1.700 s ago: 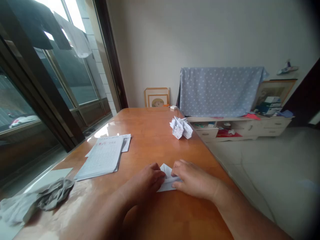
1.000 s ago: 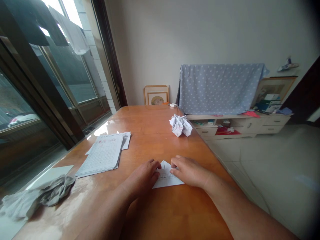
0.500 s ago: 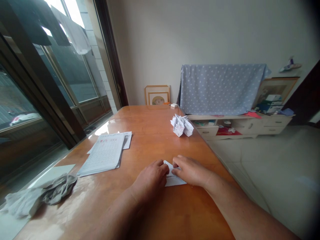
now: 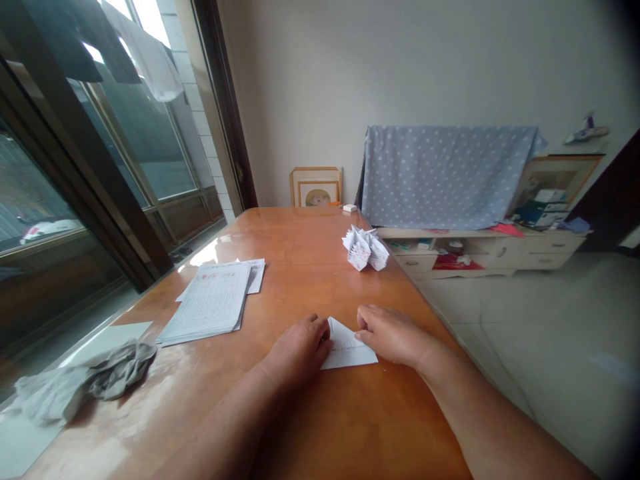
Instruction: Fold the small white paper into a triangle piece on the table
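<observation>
Our left hand (image 4: 301, 345) lies palm down with its fingers curled onto the left part of a folded paper (image 4: 349, 345); we cannot tell whether it grips or only presses. The paper lies on the wooden table (image 4: 295, 267) between our two hands, its peak pointing away from us, its right sloping edge and near edge in view, its left corner hidden. Our right hand (image 4: 393, 337) has its fingers bent inward and its thumb at that right slope; we cannot tell if it pinches the paper.

From the left, we see a crumpled cloth (image 4: 123, 370), grey and pale, over a pale sheet (image 4: 131, 329) by the table's left edge. Next comes a stack of written sheets (image 4: 206, 303), one sheet jutting out behind it. Bare wood runs from the stack to our left hand, giving it room sideways, and more lies ahead of the paper's peak. Farther off, a spiky cluster of folded paper (image 4: 367, 249) stands near the table's right edge, well apart from our hands. That edge slants past our right forearm, leaving a narrower strip of wood there, with pale floor (image 4: 500, 327) beyond.
</observation>
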Tool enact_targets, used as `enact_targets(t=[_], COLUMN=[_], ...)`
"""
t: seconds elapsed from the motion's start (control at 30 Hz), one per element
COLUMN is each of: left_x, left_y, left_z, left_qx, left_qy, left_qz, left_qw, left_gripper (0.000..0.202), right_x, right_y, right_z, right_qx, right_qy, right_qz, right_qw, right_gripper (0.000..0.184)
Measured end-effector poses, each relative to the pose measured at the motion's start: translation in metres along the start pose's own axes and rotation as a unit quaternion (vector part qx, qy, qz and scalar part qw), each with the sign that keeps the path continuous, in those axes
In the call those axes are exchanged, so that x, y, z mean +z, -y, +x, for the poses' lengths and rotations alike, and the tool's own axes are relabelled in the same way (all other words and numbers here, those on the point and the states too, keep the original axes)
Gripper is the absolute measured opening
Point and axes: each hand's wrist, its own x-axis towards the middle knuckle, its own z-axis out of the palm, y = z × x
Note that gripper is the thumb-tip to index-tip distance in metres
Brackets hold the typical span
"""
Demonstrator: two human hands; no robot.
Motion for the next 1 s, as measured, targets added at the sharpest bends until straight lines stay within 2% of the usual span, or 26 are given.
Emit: enact_targets(t=[0.17, 0.33, 0.43, 0.57, 0.73, 1.0], left_x=[0.003, 0.0, -0.001, -0.002, -0.002, -0.001], left_y=[0.003, 0.003, 0.003, 0.001, 0.0, 0.002], left_z=[0.002, 0.002, 0.002, 0.003, 0.003, 0.002], left_qx=[-0.003, 0.009, 0.011, 0.0, -0.007, -0.004], left_qy=[-0.002, 0.012, 0.016, 0.02, 0.019, 0.027], left_qz=[0.014, 0.023, 0.031, 0.049, 0.055, 0.06], left_qw=[1.0, 1.0, 0.999, 0.999, 0.998, 0.998], left_gripper=[0.008, 0.007, 0.011, 0.012, 0.012, 0.009], right_x=[-0.005, -0.005, 0.002, 0.008, 0.011, 0.031], right_y=[0.011, 0.034, 0.049, 0.066, 0.078, 0.07], right_z=[-0.006, -0.021, -0.03, -0.04, -0.051, -0.068], right_qx=[-0.009, -0.119, -0.147, -0.142, -0.129, -0.086], right_qy=[-0.049, -0.055, -0.062, -0.071, -0.079, -0.097], right_qz=[-0.013, -0.023, -0.073, -0.119, -0.115, -0.088], right_qw=[0.999, 0.991, 0.984, 0.98, 0.982, 0.988], right_gripper=[0.004, 0.011, 0.013, 0.017, 0.025, 0.036])
